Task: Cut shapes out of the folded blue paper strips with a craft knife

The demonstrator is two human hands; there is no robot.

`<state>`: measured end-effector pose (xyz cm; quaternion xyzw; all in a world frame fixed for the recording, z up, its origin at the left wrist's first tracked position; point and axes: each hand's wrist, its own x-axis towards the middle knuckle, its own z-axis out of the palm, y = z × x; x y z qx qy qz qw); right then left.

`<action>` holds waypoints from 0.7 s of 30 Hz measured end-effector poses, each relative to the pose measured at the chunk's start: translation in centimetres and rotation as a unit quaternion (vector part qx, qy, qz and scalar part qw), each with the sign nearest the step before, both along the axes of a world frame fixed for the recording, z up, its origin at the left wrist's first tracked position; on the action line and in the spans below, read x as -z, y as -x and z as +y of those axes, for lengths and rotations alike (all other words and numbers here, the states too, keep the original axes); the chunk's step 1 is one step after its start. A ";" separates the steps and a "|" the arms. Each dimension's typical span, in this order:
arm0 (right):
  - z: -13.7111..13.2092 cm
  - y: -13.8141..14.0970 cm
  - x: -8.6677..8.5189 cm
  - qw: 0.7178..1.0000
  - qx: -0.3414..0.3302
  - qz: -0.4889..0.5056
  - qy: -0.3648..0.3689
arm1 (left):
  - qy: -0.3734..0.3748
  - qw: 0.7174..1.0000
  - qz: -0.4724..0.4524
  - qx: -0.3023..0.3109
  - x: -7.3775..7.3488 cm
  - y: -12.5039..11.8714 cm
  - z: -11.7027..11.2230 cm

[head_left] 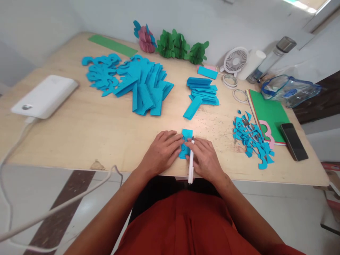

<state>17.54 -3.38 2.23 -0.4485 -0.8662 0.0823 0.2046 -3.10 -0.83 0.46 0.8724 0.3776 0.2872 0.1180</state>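
On the near side of the table [111, 141], a small blue paper slip [183, 150] lies between the two hands: the left hand [165, 150] rests on its left edge with fingers loose and laid flat, while the right hand [205, 156] holds a white pen [191, 163] between thumb and fingers, dark tip towards the far side. Farther off are a stack of blue strips [203, 92] and, left of it, a large blue heap [145, 83], with blue scraps [251, 136] and a phone [294, 141] at right
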 end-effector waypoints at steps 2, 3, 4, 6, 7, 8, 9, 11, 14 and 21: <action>0.0 0.0 0.2 1.000 -0.002 0.007 -0.006 | -0.005 1.000 0.002 -0.002 0.0 0.0 0.0; 0.0 0.0 0.3 1.000 -0.003 0.011 -0.010 | -0.008 1.000 0.004 -0.002 0.0 0.0 -0.1; 0.0 0.0 0.3 1.000 -0.003 0.015 -0.014 | -0.010 1.000 0.006 -0.002 0.0 0.0 -0.1; 0.0 0.0 0.5 1.000 -0.003 0.021 -0.021 | -0.009 1.000 0.013 -0.001 0.0 0.1 -0.2; 0.0 0.0 0.5 0.999 -0.002 0.024 -0.023 | -0.007 1.000 0.018 0.001 -0.1 0.1 -0.2; 0.0 0.0 0.5 0.999 -0.001 0.026 -0.024 | -0.005 1.000 0.023 0.003 -0.1 0.1 -0.2; -0.1 0.1 0.5 0.999 -0.001 0.027 -0.023 | -0.003 1.000 0.028 0.004 -0.1 0.1 -0.2; -0.1 0.1 0.4 0.999 0.000 0.029 -0.016 | -0.001 0.999 0.039 0.005 -0.2 0.1 -0.2; -0.2 0.2 0.3 0.999 0.003 0.034 -0.004 | -0.002 0.999 0.051 0.004 -0.3 0.1 -0.3; -0.2 0.2 0.3 0.999 0.003 0.035 -0.010 | -0.003 0.998 0.064 0.011 -0.4 0.1 -0.4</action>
